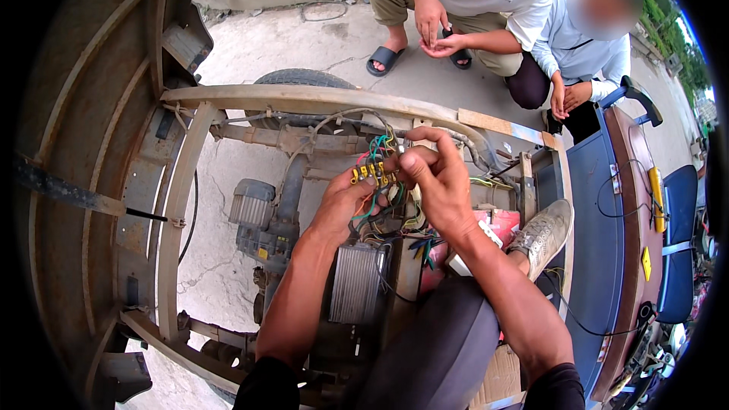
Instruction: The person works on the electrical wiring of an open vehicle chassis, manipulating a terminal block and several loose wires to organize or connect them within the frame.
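My left hand (339, 203) is closed around a row of yellow terminal connectors (364, 175), holding it above the open frame. Red, green and other thin wires (377, 146) run to and around it. Right beside it, my right hand (442, 186) has thumb and forefinger brought together at the wires. A small whitish piece shows at those fingertips, too small to name. Below the hands hangs a tangle of coloured wires (372, 209). A finned grey metal box (355, 282) sits just beneath my left forearm.
A metal vehicle frame (304, 96) surrounds the work, with a motor (253, 203) and a tyre (304, 77) at left. A raised rusty panel (83, 144) stands far left. My shoe (543, 237) rests beside a red object (497, 226). Two people crouch beyond; a blue seat box (596, 243) is at right.
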Demonstrator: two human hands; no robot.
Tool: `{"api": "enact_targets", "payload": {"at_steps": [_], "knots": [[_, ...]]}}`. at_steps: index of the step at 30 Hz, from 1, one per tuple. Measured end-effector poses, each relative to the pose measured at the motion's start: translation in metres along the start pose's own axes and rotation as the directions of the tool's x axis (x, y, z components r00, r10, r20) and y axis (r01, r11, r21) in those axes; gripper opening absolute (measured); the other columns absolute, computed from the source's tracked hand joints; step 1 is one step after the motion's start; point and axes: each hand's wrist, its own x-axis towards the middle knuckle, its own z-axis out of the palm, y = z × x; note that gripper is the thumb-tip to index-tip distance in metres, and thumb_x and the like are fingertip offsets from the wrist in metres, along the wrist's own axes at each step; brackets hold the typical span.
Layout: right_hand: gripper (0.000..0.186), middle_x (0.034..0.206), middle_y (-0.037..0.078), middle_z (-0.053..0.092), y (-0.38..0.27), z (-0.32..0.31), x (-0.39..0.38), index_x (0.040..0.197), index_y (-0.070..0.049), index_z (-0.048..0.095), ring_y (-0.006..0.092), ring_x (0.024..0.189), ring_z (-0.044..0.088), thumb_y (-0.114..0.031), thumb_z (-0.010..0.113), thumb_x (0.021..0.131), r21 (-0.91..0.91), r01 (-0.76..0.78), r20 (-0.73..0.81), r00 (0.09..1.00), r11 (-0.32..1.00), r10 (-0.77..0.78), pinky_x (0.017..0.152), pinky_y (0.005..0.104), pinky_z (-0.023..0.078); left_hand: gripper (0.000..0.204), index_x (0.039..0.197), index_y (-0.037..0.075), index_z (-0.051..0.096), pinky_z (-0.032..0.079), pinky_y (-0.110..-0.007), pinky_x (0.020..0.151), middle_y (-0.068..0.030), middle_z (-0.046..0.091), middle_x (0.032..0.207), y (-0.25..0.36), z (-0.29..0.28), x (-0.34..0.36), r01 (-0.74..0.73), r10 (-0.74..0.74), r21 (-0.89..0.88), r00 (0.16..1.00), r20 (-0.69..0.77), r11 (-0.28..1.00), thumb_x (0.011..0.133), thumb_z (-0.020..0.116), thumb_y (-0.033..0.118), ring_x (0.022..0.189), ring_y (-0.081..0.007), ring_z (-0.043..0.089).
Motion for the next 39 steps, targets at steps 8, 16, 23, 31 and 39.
{"api": "enact_targets", "payload": {"at_steps": [8,16,23,31,39], "knots": [[0.017,0.087,0.005,0.061,-0.012,-0.002,-0.001,0.108,-0.005,0.058,0.01,0.068,0.049,-0.02,0.061,0.102,0.075,-0.115,0.053,0.992,0.991,0.111,0.061,0.0243,0.04,0.025,0.124,0.004,0.06,0.052,-0.026,0.066,-0.0039,0.067,0.102,-0.001,0.001,0.001,-0.014,0.015,0.047,1.0,-0.019,0.999,0.1,0.056,0.01,0.079,-0.0125,0.065],[0.02,0.1,0.01,0.06,-0.005,-0.007,0.003,0.116,-0.005,0.062,0.0227,0.074,0.057,-0.009,0.063,0.096,-0.38,0.415,0.168,0.91,0.827,-0.379,0.07,0.0316,0.049,0.025,0.123,0.004,0.059,0.052,-0.027,0.065,-0.0046,0.067,0.103,0.0,0.001,0.001,-0.023,0.024,0.038,1.0,-0.009,0.999,0.1,0.056,0.011,0.08,-0.014,0.065],[0.026,0.095,0.004,0.065,-0.006,-0.009,0.002,0.128,-0.005,0.053,0.0101,0.08,0.054,-0.01,0.055,0.103,0.221,-0.102,0.071,0.994,0.97,0.088,0.074,0.0285,0.048,0.028,0.127,0.004,0.058,0.053,-0.027,0.065,-0.0056,0.069,0.107,-0.002,-0.001,0.002,-0.011,0.011,0.045,1.0,-0.011,0.999,0.1,0.053,0.009,0.078,-0.0139,0.066],[0.033,0.099,0.017,0.064,-0.014,-0.003,0.001,0.121,-0.004,0.058,0.0373,0.092,0.062,0.004,0.058,0.089,-0.441,0.275,0.172,0.96,0.854,-0.22,0.085,0.0406,0.051,0.026,0.125,0.002,0.058,0.053,-0.028,0.065,-0.0059,0.067,0.105,0.001,0.002,0.0,-0.02,0.021,0.031,1.0,-0.016,0.999,0.1,0.053,0.008,0.077,-0.0156,0.066],[0.028,0.098,0.016,0.064,-0.014,-0.009,0.006,0.101,-0.001,0.065,0.0367,0.094,0.064,0.014,0.055,0.08,-0.461,0.505,0.282,0.863,0.73,-0.419,0.084,0.0419,0.053,0.023,0.121,0.002,0.058,0.053,-0.029,0.064,-0.0057,0.066,0.102,0.0,0.0,0.001,-0.001,0.002,0.033,0.999,-0.038,0.999,0.099,0.054,0.008,0.077,-0.016,0.067]]}}
